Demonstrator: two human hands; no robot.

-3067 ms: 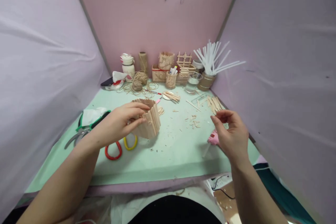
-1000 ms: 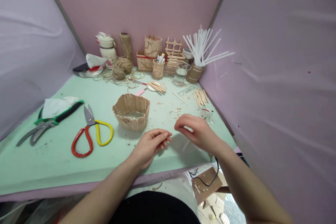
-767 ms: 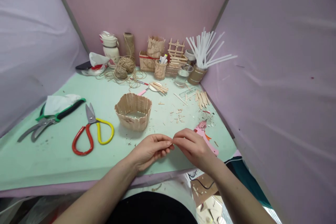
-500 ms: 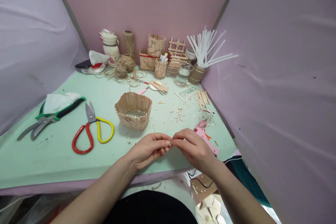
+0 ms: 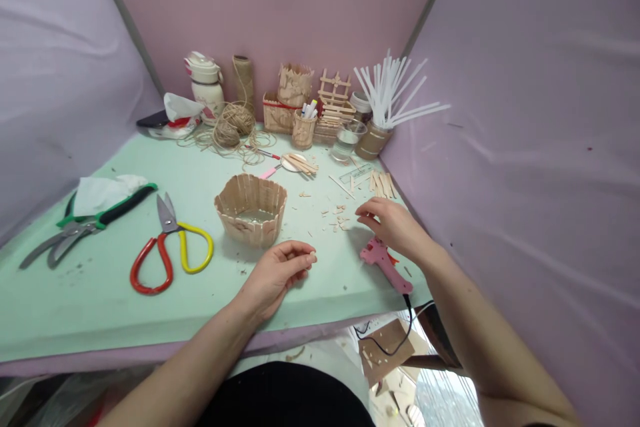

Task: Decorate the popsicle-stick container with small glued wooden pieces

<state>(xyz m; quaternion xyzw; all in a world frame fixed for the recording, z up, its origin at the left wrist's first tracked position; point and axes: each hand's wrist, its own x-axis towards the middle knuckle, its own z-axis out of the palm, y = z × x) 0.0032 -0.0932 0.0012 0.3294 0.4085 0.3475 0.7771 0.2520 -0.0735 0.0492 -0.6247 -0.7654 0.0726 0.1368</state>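
Observation:
My left hand [image 5: 280,273] is closed in a pinch over the front of the table, with a tiny pale wooden piece [image 5: 313,254] between thumb and forefinger. My right hand [image 5: 393,223] hovers just above the pink glue gun [image 5: 387,265], fingers bent and a little apart, with nothing visible in them. Several small wood scraps [image 5: 341,219] lie left of its fingertips. Beyond my left hand stands a basket made of craft sticks [image 5: 253,230], its hollow facing up.
Red-and-yellow scissors [image 5: 170,227] and green-handled pruning shears [image 5: 95,223] lie to the left. At the back are twine [image 5: 233,123], stick-built containers [image 5: 295,87], a cup of water [image 5: 347,141] and white glue sticks [image 5: 387,90]. A black cord [image 5: 410,313] hangs off the front edge.
My hands have parted. The right one has let go at the fingertips and moved right and away from me, over the glue gun; the left stays nearly in place with the wooden piece.

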